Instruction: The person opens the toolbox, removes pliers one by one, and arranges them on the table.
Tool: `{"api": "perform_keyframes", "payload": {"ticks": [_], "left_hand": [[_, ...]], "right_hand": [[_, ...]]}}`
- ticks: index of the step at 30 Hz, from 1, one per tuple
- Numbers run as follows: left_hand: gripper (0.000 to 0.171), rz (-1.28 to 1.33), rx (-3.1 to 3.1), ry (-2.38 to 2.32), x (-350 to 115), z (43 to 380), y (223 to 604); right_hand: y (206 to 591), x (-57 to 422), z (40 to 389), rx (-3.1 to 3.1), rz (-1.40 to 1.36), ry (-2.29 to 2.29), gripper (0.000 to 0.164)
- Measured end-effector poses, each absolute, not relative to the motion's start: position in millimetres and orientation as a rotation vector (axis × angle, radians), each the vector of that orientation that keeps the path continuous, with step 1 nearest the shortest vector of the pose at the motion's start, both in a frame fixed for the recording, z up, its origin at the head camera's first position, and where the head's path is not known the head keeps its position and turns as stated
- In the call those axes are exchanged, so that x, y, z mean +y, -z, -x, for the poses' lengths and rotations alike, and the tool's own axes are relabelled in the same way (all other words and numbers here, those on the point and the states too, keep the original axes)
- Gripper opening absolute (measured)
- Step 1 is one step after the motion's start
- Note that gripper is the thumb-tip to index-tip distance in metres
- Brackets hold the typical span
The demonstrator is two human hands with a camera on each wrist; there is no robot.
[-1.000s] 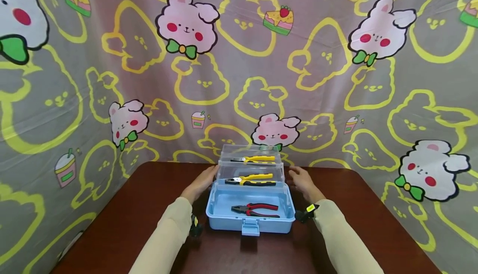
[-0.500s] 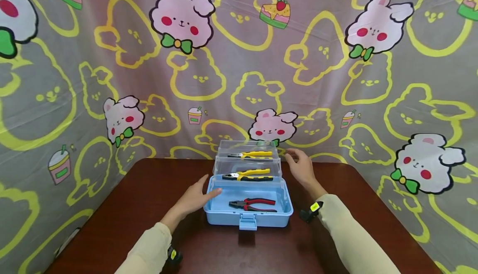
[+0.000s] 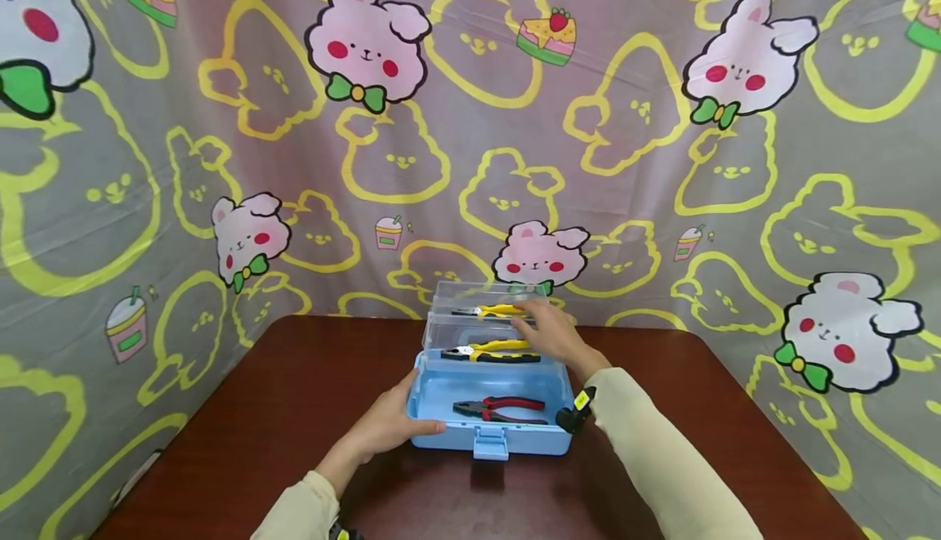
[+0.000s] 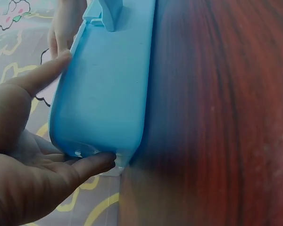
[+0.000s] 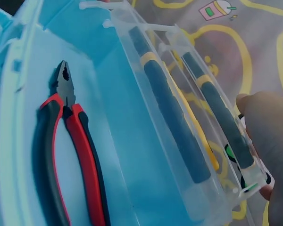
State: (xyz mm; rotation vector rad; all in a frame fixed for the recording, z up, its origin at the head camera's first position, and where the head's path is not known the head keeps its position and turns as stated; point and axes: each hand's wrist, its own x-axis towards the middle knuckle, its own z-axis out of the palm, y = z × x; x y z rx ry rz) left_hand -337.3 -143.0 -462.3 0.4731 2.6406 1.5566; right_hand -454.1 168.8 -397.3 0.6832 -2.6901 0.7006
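A light blue toolbox [image 3: 515, 439] stands open on the table, its two clear trays raised in steps at the back. Combination pliers with red and black handles [image 3: 503, 409] lie in the bottom. Yellow and black pliers [image 3: 496, 352] sit in the lower tray, and a similar pair [image 3: 488, 311] in the upper one. My left hand [image 3: 385, 419] holds the box's front left corner, thumb along the front and fingers at the left end [image 4: 99, 162]. My right hand [image 3: 555, 334] is at the upper tray's right end, fingers extended over the yellow handles; contact is unclear.
The toolbox's latch [image 3: 490, 444] hangs down at the front. Brown wood tabletop [image 3: 294, 409] surrounds the box. A patterned curtain [image 3: 470, 140] rises close behind the table. Each wrist wears a small black camera [image 3: 576, 411].
Both hands have left the sides of the raised trays. The left came forward to the box's front left corner; the right rose, then moved left over the upper tray.
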Motion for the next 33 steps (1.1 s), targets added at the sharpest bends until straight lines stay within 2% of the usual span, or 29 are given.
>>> {"api": "perform_keyframes", "payload": {"ticks": [9,15,20,26,33], "left_hand": [[0.113,-0.507,2.692,-1.476,-143.9,335.3,461.9],[0.115,-0.534,2.696,-1.429,-141.8,333.9,460.4],[0.115,-0.518,2.710,-1.411,-143.0,334.0,461.3],[0.115,-0.483,2.737,-1.385,-144.4,335.4,462.0],[0.115,-0.489,2.746,-1.393,-145.5,336.3,461.2]], "right_hand": [[397.1,153.0,463.4,-2.873,-0.628,-0.579,0.034],[386.2,153.0,464.1,-2.926,-0.569,-0.820,0.030],[381.9,151.5,467.8,-2.872,-0.540,-1.000,0.033],[388.6,148.2,465.6,-2.781,-0.405,-0.931,0.028],[402.0,153.7,455.6,-2.560,-0.442,-0.826,0.023]]}}
